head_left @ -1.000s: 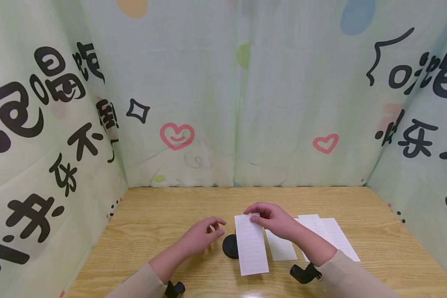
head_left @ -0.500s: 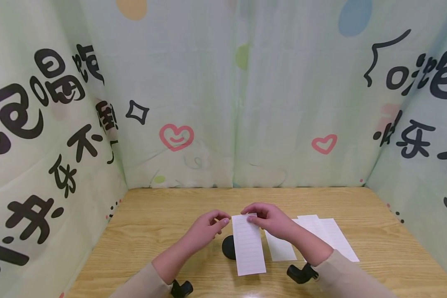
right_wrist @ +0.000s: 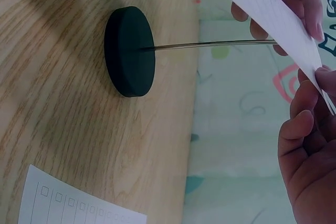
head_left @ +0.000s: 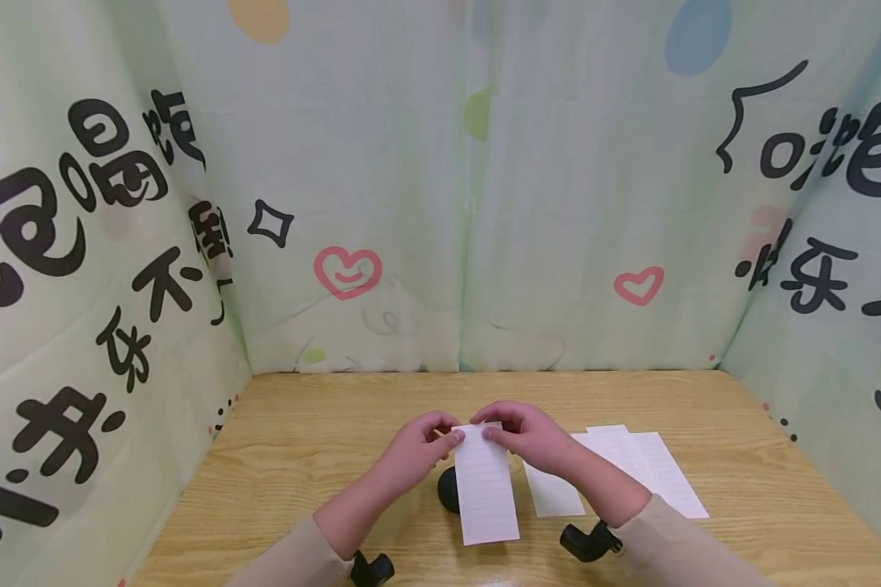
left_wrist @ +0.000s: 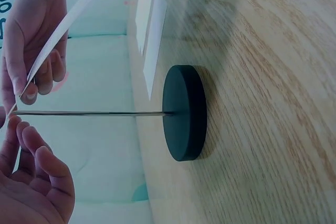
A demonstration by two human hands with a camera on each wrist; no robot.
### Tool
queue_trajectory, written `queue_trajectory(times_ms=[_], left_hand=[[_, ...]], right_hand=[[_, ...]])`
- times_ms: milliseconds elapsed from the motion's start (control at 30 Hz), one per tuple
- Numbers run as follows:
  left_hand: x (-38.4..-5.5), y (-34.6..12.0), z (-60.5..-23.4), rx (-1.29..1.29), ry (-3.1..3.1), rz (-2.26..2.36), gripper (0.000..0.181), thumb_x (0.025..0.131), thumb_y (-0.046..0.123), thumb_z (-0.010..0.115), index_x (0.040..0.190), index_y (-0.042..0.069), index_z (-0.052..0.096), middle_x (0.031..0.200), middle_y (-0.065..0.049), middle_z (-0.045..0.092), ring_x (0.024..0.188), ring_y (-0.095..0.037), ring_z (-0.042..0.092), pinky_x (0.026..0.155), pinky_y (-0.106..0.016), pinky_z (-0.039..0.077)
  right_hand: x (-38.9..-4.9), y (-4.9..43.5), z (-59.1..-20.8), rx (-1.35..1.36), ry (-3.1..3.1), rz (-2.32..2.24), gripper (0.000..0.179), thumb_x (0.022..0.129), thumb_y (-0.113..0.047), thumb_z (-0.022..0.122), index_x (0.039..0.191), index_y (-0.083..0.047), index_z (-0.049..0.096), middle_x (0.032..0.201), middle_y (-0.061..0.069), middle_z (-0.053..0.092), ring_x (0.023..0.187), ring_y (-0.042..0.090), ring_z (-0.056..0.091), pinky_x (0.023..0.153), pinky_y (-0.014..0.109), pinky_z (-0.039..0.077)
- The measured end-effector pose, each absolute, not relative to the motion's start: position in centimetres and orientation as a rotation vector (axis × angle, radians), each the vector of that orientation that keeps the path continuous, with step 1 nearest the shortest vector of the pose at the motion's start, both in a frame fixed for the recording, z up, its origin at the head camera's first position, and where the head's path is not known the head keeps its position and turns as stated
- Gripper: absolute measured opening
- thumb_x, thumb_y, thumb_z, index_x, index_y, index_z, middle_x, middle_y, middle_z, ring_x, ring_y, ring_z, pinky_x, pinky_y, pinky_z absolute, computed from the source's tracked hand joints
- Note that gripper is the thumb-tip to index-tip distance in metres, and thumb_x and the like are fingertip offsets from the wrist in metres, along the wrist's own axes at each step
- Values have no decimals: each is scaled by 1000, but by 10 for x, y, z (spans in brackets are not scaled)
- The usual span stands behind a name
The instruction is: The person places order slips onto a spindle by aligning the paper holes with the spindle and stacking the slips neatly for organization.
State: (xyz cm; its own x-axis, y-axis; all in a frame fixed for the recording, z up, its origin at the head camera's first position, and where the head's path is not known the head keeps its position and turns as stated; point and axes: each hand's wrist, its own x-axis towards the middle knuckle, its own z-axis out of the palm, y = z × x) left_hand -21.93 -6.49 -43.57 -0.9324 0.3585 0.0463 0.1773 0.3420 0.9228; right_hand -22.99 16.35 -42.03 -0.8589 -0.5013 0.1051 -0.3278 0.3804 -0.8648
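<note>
My right hand [head_left: 532, 438] grips the top edge of a lined paper slip [head_left: 486, 489], thumb in front and fingers behind. The slip's upper left corner is pinched by my left hand [head_left: 414, 450]. Behind the slip stands a holder with a black disc base [left_wrist: 184, 113] and a thin upright metal rod [left_wrist: 94, 113]. The rod rises to the slip's top edge between both hands; its tip is hidden by paper and fingers. In the right wrist view the slip [right_wrist: 268, 17] hangs bowed in front of the rod [right_wrist: 215, 44].
To the right on the wooden table [head_left: 323, 408] lie several more lined sheets [head_left: 661, 465], partly overlapping. A nearer sheet [head_left: 554, 489] is partly covered by my right forearm. Printed curtains [head_left: 411, 163] enclose the table at the back and sides.
My left hand has moved right and up to the slip and now pinches its corner. The slip and right hand have shifted slightly left, covering more of the black base.
</note>
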Motion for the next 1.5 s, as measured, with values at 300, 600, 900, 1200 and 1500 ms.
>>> queue_trajectory(times_ms=[300, 600, 900, 1200, 1500], left_hand=[[-220, -62, -438, 480, 2445, 1634, 19, 98, 33, 63, 104, 15, 67, 94, 0, 61, 83, -23, 59, 70, -35, 47], [-221, -61, -438, 473, 2461, 1629, 19, 97, 33, 64, 103, 15, 67, 94, 0, 61, 82, -20, 58, 71, -35, 48], [-219, -59, -434, 483, 2454, 1638, 16, 98, 31, 63, 100, 16, 67, 93, -1, 61, 81, -19, 57, 70, -35, 47], [-219, -57, -433, 493, 2450, 1662, 14, 97, 27, 63, 97, 13, 66, 89, -3, 60, 78, -20, 57, 68, -34, 46], [-219, -55, -435, 472, 2460, 1647, 12, 98, 25, 63, 94, 14, 65, 88, -3, 59, 75, -19, 54, 65, -33, 46]], right_hand=[[-228, 162, -418, -737, 2450, -1480, 23, 100, -14, 60, 120, -5, 66, 105, 11, 67, 81, 18, 59, 69, 32, 51], [-228, 162, -419, -725, 2426, -1497, 24, 100, -14, 59, 121, -5, 65, 110, 10, 67, 86, 19, 61, 75, 40, 53], [-229, 162, -421, -737, 2426, -1511, 23, 100, -14, 59, 120, -5, 65, 109, 9, 67, 85, 19, 61, 72, 35, 52], [-227, 161, -420, -711, 2431, -1514, 22, 99, -14, 61, 119, -5, 66, 103, 9, 68, 83, 18, 60, 70, 31, 50], [-227, 160, -421, -716, 2437, -1515, 21, 99, -14, 61, 118, -6, 67, 109, 9, 67, 82, 18, 59, 69, 31, 50]])
